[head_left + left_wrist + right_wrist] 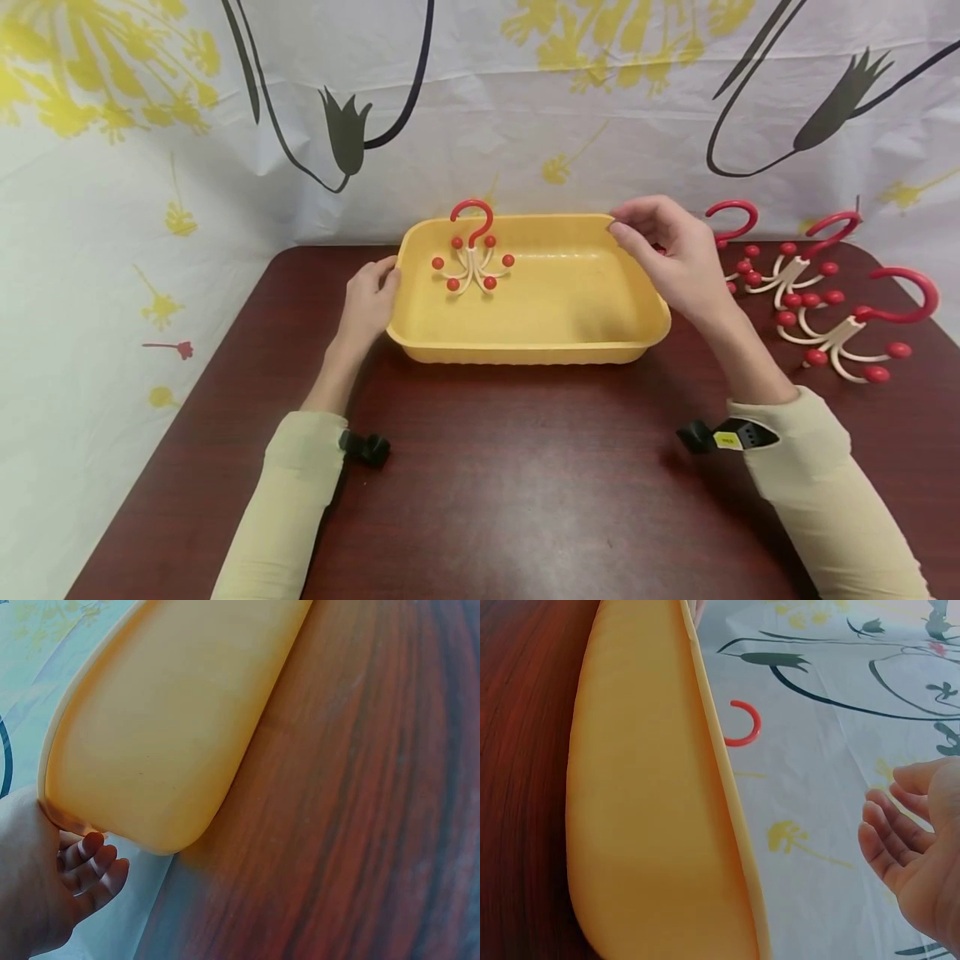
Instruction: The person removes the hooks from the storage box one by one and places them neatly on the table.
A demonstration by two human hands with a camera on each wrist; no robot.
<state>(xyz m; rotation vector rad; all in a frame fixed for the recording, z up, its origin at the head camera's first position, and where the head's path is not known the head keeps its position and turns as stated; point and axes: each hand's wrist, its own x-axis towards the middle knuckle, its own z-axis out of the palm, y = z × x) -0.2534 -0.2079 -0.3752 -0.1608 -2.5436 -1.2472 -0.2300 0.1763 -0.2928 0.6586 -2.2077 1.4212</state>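
Observation:
A yellow plastic tub (pixel 525 354) stands on the dark wooden table. My left hand (pixel 369 304) grips the tub's left end; in the left wrist view its fingers (pixel 94 874) curl at the rim. Inside the tub, toward the left, is a multi-arm hook hanger (pixel 471 262) with a red hook and cream arms tipped with red balls. Its red hook (pixel 756 726) rises over the rim in the right wrist view. Above the tub's right back corner, my right hand (pixel 671 254) hovers with loosely bent fingers and nothing in them.
To the right of the tub are more such hangers: one in front (pixel 840 335), one behind it (pixel 797 268), and another partly hidden by my right hand, its red hook (pixel 738 218) showing. A patterned white sheet (pixel 450 108) hangs behind the table (pixel 510 467).

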